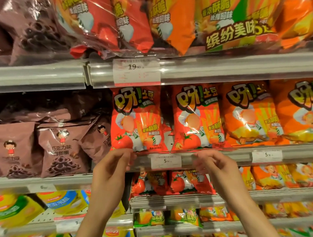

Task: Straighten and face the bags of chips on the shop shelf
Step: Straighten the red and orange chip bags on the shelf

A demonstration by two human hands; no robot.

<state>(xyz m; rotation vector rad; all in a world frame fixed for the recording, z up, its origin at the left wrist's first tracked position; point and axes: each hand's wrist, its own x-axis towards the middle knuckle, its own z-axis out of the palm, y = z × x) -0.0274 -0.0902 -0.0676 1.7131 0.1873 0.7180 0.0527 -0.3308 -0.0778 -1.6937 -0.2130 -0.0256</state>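
Note:
Two red tomato chip bags stand upright and face out on the middle shelf, the left bag and the right bag. My left hand is raised just below the left bag, with loosely curled fingertips touching its bottom seam. My right hand hovers in front of the shelf rail under the right bag. Its fingers are loosely curled and blurred, and they hold nothing. Orange bags of the same brand stand to the right.
Brown chocolate snack bags lean unevenly on the shelf to the left. Large multipacks overhang the shelf above. Price tags sit on the rail. More red bags and yellow bags fill the lower shelves.

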